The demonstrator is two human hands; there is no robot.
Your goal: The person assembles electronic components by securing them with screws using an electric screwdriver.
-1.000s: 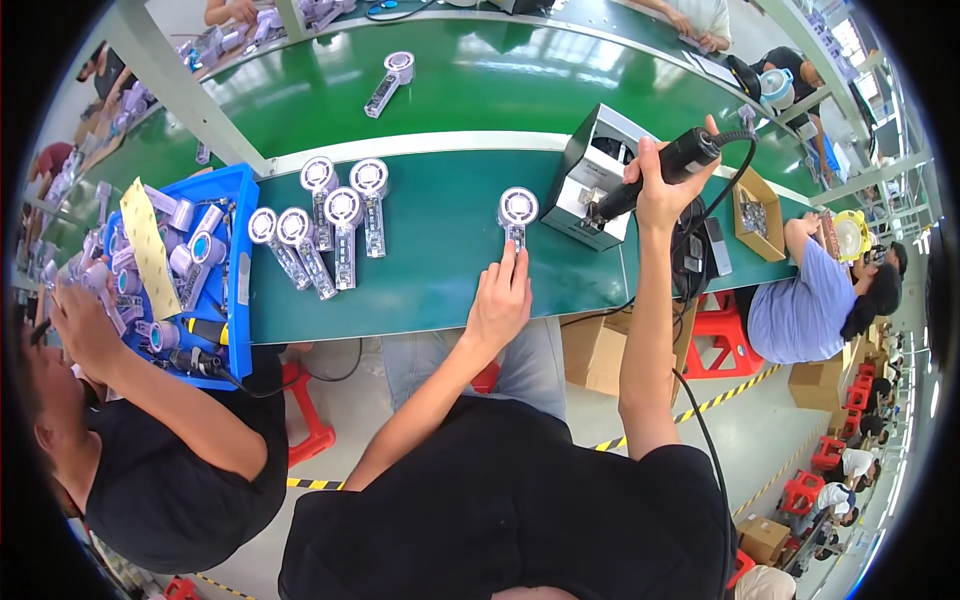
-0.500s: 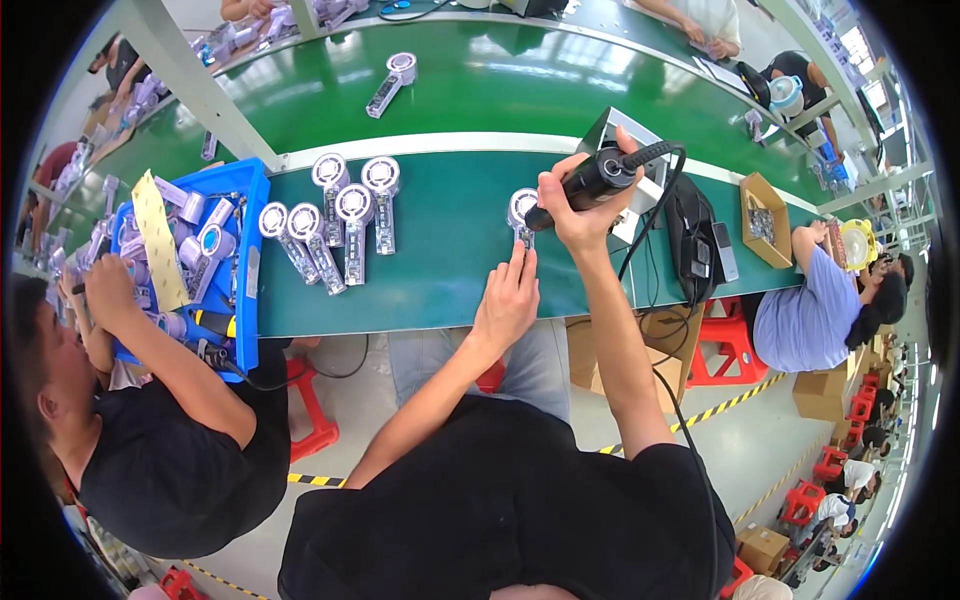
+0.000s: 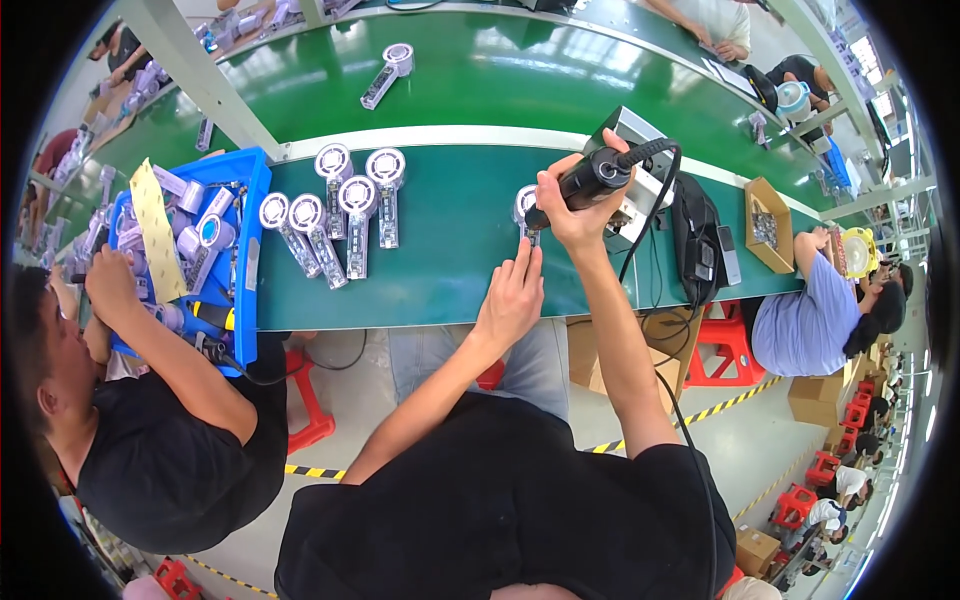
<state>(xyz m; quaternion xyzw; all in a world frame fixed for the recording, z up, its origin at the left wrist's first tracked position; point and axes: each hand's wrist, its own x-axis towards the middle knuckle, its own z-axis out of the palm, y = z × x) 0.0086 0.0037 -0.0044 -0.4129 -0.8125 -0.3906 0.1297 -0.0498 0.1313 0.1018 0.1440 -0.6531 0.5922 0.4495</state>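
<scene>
- Clock centred on the fan (image 3: 524, 199), 12 pointing across the bench (image 3: 430, 275) away from the person.
- Fan: lies face up on the bench, round head toward 12, handle toward 6; head partly hidden by the driver (image 3: 594, 183).
- Left hand (image 3: 514, 300): at 6 o'clock, open, fingers stretched out, tips on the lower end of the handle; thumb hidden from where I stand.
- Right hand (image 3: 585, 208): at 3 o'clock, closed around the black driver, gripping it at a tilt, nose down toward 8.
- Driver nose: over the junction of head and handle; contact cannot be made out.
- Cable (image 3: 678, 165): leaves the driver's upper end, loops down on the 3 o'clock side.
- Metal box (image 3: 640, 128): at 2 o'clock, just beyond the right hand.
- Carton (image 3: 767, 212): at 3 o'clock, small parts inside.
- Five fans (image 3: 357, 196): grouped at 9 o'clock, heads toward 12.
- Blue bin (image 3: 250, 265): further out at 9, heaped with purple parts.
- Lone fan (image 3: 391, 74): at 10 to 11, on the green belt (image 3: 520, 80).
- Co-worker (image 3: 170, 460): at 8 o'clock, black top, arm by the bin.
</scene>
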